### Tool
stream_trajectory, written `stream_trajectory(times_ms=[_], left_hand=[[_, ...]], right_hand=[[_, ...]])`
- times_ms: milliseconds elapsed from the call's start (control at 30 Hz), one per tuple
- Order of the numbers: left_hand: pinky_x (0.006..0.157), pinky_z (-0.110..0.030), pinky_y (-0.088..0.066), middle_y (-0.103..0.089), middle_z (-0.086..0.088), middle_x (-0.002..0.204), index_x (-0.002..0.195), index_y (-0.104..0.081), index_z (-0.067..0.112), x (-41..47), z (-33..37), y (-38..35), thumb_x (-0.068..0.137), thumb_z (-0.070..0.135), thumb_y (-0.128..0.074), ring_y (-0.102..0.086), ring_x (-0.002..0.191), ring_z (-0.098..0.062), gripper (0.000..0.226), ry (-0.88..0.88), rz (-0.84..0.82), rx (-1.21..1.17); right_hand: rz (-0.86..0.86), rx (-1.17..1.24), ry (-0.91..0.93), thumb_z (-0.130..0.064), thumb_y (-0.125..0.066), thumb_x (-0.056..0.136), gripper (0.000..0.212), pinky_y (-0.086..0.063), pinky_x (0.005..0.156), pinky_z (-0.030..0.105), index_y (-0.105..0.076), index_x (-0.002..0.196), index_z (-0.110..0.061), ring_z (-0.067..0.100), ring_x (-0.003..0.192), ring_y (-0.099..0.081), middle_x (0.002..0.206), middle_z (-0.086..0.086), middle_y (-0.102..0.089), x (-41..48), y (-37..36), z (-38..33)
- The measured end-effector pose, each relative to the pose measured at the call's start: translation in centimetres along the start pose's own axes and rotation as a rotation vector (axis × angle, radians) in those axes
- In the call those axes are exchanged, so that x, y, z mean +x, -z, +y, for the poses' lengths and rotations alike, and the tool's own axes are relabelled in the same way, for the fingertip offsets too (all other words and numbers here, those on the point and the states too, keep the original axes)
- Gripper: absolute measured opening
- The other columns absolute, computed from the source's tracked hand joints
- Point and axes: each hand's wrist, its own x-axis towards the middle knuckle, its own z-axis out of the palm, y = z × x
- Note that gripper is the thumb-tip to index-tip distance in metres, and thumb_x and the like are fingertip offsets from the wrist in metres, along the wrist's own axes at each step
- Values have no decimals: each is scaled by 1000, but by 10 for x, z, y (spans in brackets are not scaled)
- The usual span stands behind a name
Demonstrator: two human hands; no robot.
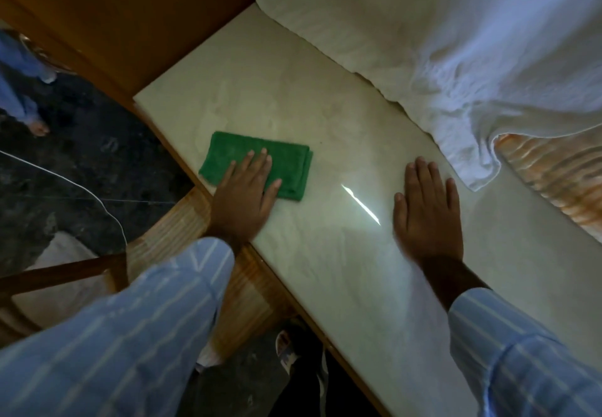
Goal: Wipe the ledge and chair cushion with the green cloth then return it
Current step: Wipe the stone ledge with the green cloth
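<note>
White crumpled sheet (456, 42) lies along the far edge of the pale ledge (293, 90), apart from the cloth. Green cloth (260, 159), folded to a rectangle, lies flat near the ledge's left edge, long axis running left-right. Left hand (244, 195) presses it, fingers (265, 162) spread flat. Right hand (426, 211) lies flat on bare ledge, fingers open, empty.

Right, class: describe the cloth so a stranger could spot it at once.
Find the pale marble ledge running beside the white bedding. Near its outer edge, under the left hand, lies the green cloth. It is folded, and the only green thing there.
</note>
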Motion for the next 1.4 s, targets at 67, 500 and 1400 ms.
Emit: stream_trajectory(times_ms=[67,500,1400], left_hand=[[121,-46,-24,-38,-6,160,151,-42,10,32,0,1,105,49,-26,-31,149,-25,62,65,10,-12],[122,-48,-23,-39,-8,159,149,-44,8,-34,93,-10,103,54,-24,-32,149,-26,68,-120,-33,-37],[122,-45,-22,-40,-4,159,148,-46,13,42,-7,1,106,48,-25,-32,149,-24,59,192,114,-87]], right_hand=[[-1,-5,1,-37,-29,108,63,-19,132,53,-29,165,-10,28,163,-24,174,12,-28,-2,0,0],[-42,-1,-1,-38,-28,108,63,-16,133,52,-26,166,-12,26,164,-20,176,10,-24,0,6,-3],[26,5,-5,-35,-33,108,61,-18,133,52,-31,165,-11,25,163,-24,175,9,-28,-2,1,-1]])
